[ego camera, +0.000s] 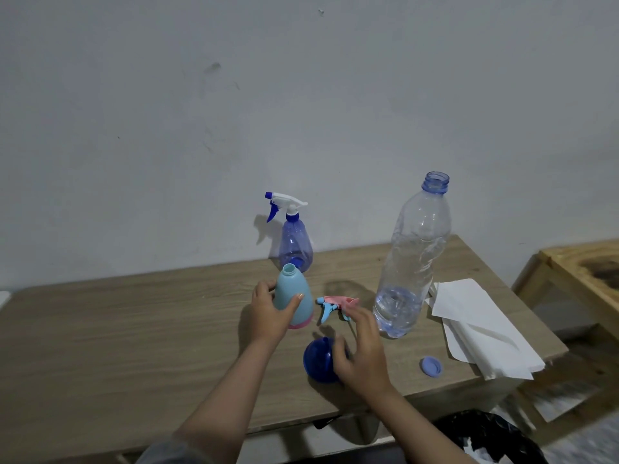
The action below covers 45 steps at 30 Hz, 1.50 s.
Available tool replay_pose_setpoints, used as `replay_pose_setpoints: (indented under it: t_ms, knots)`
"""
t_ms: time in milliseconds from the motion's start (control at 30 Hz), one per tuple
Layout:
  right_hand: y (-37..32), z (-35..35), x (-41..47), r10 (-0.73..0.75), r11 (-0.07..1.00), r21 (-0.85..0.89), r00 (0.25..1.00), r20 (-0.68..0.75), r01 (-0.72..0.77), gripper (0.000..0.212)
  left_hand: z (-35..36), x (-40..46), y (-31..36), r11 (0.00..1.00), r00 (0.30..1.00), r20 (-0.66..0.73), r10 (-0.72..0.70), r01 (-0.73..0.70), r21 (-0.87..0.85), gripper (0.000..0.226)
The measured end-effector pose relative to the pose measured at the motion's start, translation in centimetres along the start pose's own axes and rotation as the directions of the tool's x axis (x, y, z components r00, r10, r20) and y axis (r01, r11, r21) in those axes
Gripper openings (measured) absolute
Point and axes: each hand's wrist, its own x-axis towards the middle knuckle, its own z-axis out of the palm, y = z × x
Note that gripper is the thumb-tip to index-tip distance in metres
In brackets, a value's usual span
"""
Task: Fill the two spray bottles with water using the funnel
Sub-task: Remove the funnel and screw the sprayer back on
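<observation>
A light-blue spray bottle body with a pink base stands open-necked on the wooden table; my left hand grips its side. Its pink and blue spray head lies on the table just to the right. My right hand grips the dark blue funnel, which lies on the table in front. A transparent blue spray bottle with a white and blue trigger head screwed on stands at the back by the wall. A large clear water bottle, uncapped, holds a little water at the bottom.
The water bottle's blue cap lies near the table's front right. White paper towels lie over the right corner. A wooden stand is at the far right, and a black bag sits on the floor below.
</observation>
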Motion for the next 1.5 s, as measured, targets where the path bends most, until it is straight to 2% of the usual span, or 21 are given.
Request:
replay_pose_setpoints:
  t_ms: [100,200,300,500,633,733,800,900,1000,1133,1367,1500]
  knots:
    - [0.6,0.6,3.0,0.170,0.982,-0.078,0.985,0.002,-0.170,0.042,0.0,-0.1,0.1,1.000,1.000,-0.001,-0.003,0.003,-0.002,0.055]
    - [2.4,2.0,4.4,0.395,0.898,-0.253,0.912,0.110,-0.359,0.040,-0.1,-0.2,0.3,1.000,1.000,0.007,-0.006,0.006,0.013,0.055]
    - [3.6,3.1,5.0,0.496,0.806,-0.466,0.847,0.192,-0.366,0.024,-0.2,-0.2,0.3,1.000,1.000,0.008,-0.002,0.002,0.006,0.054]
    - [5.6,4.2,5.2,0.507,0.781,-0.511,0.842,0.183,-0.359,0.017,0.0,-0.3,0.3,1.000,1.000,-0.001,-0.001,0.001,0.010,0.052]
    - [5.1,4.1,6.0,0.468,0.854,-0.329,0.871,0.149,-0.403,0.022,-0.1,-0.3,0.2,1.000,1.000,-0.011,-0.003,0.003,0.014,0.053]
    - [2.9,3.3,7.6,0.380,0.919,-0.121,0.925,0.020,-0.375,0.027,0.0,-0.2,0.1,1.000,1.000,-0.028,-0.002,0.003,0.013,0.057]
    - [1.1,2.6,9.3,0.373,0.928,-0.002,0.927,-0.030,-0.373,0.037,0.0,-0.3,0.0,1.000,0.999,-0.036,-0.001,0.002,0.024,0.058]
    - [-1.5,1.7,11.6,0.329,0.936,0.141,0.944,-0.031,-0.321,0.051,-0.2,-0.5,0.2,0.999,0.999,-0.044,-0.002,0.004,0.035,0.053]
    - [-3.7,0.9,13.4,0.274,0.947,0.175,0.962,0.006,-0.271,0.053,-0.3,-0.6,0.4,0.999,0.999,-0.041,-0.011,0.013,0.049,0.052]
    - [-5.4,0.2,15.4,0.243,0.950,0.193,0.970,0.032,-0.244,0.045,-0.5,-0.8,0.8,0.997,0.999,-0.021,-0.037,0.038,0.071,0.053]
    - [-10.8,-2.2,19.3,0.160,0.928,0.353,0.983,-0.092,-0.118,0.040,-1.0,-0.9,1.7,0.994,0.996,-0.016,-0.093,0.093,0.050,0.055]
    - [-12.6,-2.0,20.0,0.112,0.915,0.398,0.987,-0.112,-0.059,0.040,-1.2,-1.1,2.5,0.994,0.994,-0.003,-0.109,0.109,0.024,0.055]
